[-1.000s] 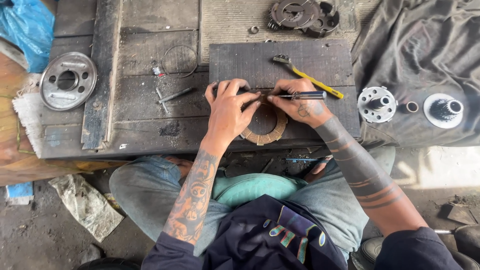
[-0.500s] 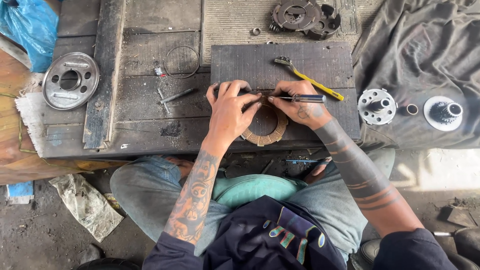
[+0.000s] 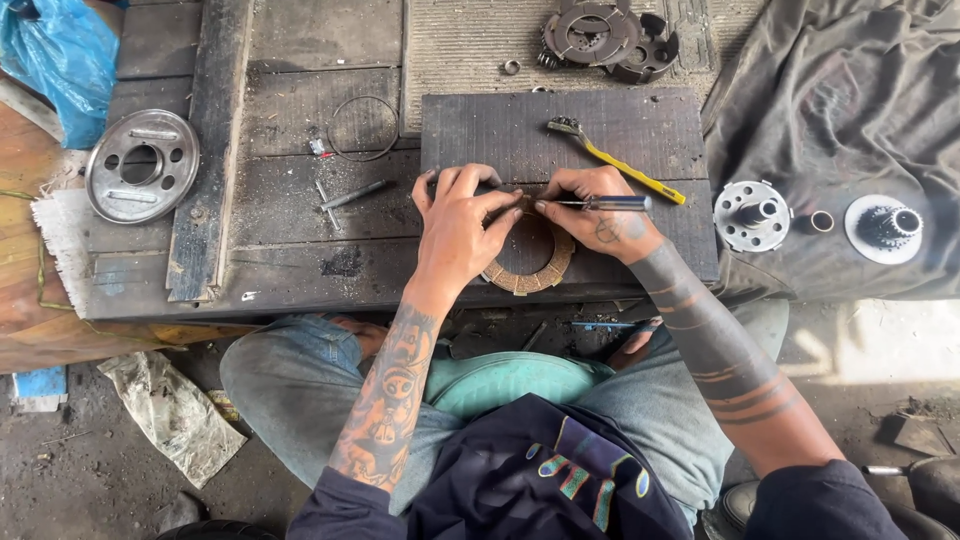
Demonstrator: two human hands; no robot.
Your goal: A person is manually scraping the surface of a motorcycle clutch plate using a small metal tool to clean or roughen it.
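A brown ring-shaped friction plate (image 3: 540,272) lies on a dark wooden board (image 3: 610,130) in front of me. My left hand (image 3: 455,225) presses down on the ring's left side with its fingers spread over it. My right hand (image 3: 600,215) grips a thin tool with a blue handle (image 3: 605,203), held level, its tip pointing left to the ring's top edge by my left fingertips. Both hands hide the ring's upper half.
A yellow-handled brush (image 3: 615,160) lies on the board behind my hands. A round metal cover (image 3: 142,165) sits far left, a wire ring (image 3: 363,127) and small pins (image 3: 352,194) between. Clutch parts (image 3: 608,38) lie at the back, a hub (image 3: 752,215) and gear (image 3: 885,228) on grey cloth (image 3: 850,110) at right.
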